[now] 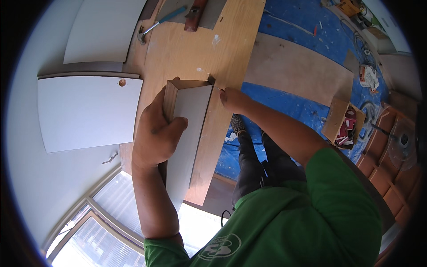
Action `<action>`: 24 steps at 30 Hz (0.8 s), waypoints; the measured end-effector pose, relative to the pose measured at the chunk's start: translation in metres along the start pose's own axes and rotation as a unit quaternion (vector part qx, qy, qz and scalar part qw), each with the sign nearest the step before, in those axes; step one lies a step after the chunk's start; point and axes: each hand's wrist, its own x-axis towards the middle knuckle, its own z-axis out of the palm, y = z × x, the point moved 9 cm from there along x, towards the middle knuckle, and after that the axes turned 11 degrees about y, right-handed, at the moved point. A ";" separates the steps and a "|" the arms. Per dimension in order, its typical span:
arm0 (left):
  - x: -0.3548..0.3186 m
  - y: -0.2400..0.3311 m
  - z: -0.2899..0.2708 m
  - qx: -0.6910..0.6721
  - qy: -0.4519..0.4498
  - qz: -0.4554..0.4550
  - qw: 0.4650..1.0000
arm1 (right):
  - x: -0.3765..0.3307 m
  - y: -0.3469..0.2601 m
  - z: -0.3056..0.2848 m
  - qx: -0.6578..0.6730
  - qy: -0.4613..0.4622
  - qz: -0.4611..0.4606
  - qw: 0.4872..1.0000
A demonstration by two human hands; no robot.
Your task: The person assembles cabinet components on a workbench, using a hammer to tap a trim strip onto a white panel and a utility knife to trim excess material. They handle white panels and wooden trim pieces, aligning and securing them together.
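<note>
A long boxy wooden piece (pixel 191 113) with a pale grey face and bare wood edges lies on the light wood tabletop (pixel 178 53). My left hand (pixel 159 133) is closed round its left side, thumb bent over the pale face and fingers along the wood edge. At its far right corner, my right hand (pixel 230 99) is closed on a thin-shafted tool. A small dark flat piece (pixel 211 79) sits at that corner, by the tool's tip. Its kind is too small to make out, and most of the tool's handle is hidden in my fingers.
A claw hammer (pixel 153 26) and a red tool (pixel 195 17) lie at the table's far end. White panels (pixel 91 111) stand to the left, one with a round hole. Blue sheeting (pixel 284 104) covers the floor at right, with a cardboard box (pixel 340 122) and a fan (pixel 402 141).
</note>
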 end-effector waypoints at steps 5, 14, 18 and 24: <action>0.001 0.001 0.000 -0.039 0.003 0.004 0.999 | -0.013 0.003 -0.005 -0.014 0.003 -0.005 1.000; 0.003 -0.005 -0.002 -0.015 -0.003 -0.022 1.000 | -0.034 0.028 -0.004 -0.043 0.004 -0.002 0.999; 0.003 -0.002 -0.001 -0.035 -0.006 -0.009 0.999 | -0.033 0.027 -0.011 -0.009 0.022 -0.005 1.000; 0.003 -0.001 -0.001 -0.051 0.014 0.013 0.999 | -0.010 0.007 -0.044 0.016 0.099 -0.017 0.995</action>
